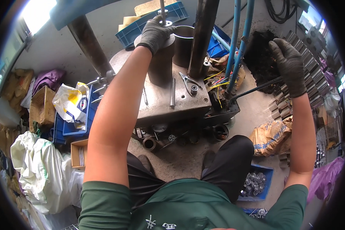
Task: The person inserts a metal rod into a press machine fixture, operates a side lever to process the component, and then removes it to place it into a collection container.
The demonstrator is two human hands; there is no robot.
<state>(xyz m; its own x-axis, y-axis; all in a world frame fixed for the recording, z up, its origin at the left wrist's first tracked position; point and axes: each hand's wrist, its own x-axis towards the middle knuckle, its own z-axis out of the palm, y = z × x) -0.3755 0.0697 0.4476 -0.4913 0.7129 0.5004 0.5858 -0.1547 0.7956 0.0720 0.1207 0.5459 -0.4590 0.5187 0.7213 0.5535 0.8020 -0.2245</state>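
1. Your left hand (156, 31), gloved, rests closed over the top of the metal cylinder (161, 63) directly beneath it.
2. Your right hand (290, 65) grips the black lever (253, 90), which extends leftward from your fist.

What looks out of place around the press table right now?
Loose yellow wires spill in a tangle off the table's right edge beside the blue hoses. Pliers and a rod lie loose on the table near the left hand's cylinder.
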